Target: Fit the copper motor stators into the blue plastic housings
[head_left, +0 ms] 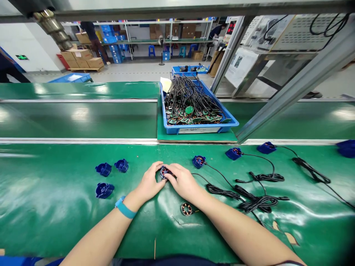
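Both my hands meet at the middle of the green belt [55, 207]. My left hand [149, 183] and my right hand [181, 181] are closed round one small blue housing [164, 172] with a coil part showing in it. A bare coil ring [186, 208] lies on the belt just under my right wrist. Three empty blue housings [104, 169] sit to the left of my hands. To the right stand fitted housings [199, 161] with black cables [255, 201] trailing from them.
A blue tray [199, 128] full of wired coil boards stands beyond the belt, behind my hands. A slanted metal frame post [291, 92] rises on the right. Cardboard boxes, shelving and people are far at the back. The belt is torn near its front right.
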A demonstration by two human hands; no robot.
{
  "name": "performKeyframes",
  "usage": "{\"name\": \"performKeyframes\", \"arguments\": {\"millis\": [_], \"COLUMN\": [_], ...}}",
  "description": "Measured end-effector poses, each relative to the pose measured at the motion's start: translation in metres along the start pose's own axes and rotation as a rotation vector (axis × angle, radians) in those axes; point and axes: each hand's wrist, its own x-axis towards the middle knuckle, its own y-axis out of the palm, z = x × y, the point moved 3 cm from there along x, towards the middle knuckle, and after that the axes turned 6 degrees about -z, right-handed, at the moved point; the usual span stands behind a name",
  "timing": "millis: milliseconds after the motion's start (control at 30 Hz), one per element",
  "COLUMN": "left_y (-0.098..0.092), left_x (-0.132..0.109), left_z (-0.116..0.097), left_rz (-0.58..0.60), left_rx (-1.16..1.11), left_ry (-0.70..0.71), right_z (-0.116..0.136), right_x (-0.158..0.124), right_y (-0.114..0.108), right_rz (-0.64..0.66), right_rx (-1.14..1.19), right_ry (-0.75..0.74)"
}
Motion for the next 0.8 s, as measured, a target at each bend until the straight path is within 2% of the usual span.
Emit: {"name": "performKeyframes", "arguments": {"millis": [100,167,267,333,433,533,633,700,800], "left_y": [-0.003,-0.007,-0.009,-0.011,-0.014,-0.011,-0.008,-0.007,-0.007], "left_x": [-0.002,-0.001,0.001,0.003,0.004,0.003,0.002,0.001,0.001], "left_z": [-0.002,-0.004,-0.008,-0.009,-0.009,-0.006,-0.002,-0.001,-0.002], "left_rz": [-0.052,-0.074,-0.006,0.016,-0.032,0.015,0.064,0.069,0.093], "left_rx": [0.01,0.038,0.12,0.148,0.144,0.132,0.077,0.023,-0.023], "left_ry": [0.067,0.163,0.279,0.32,0.343,0.303,0.201,0.106,0.02], "right_z": [-0.005,-0.009,-0.012,-0.012,-0.009,-0.007,0.0,0.005,0.01], "right_x": [-0.002,-0.004,-0.005,-0.005,-0.004,-0.003,-0.005,-0.006,-0.007], "right_y": [-0.014,-0.026,-0.038,-0.04,-0.039,-0.038,-0.038,-0.035,-0.027], "right_rz": [0.034,0.111,0.201,0.206,0.178,0.14,0.11,0.127,0.174], "right_rx": [-0.09,-0.117,-0.079,-0.069,-0.055,-0.055,-0.075,-0.102,-0.167], "right_ry": [0.051,0.063,0.04,0.008,-0.037,-0.057,-0.145,-0.208,-0.224]}}
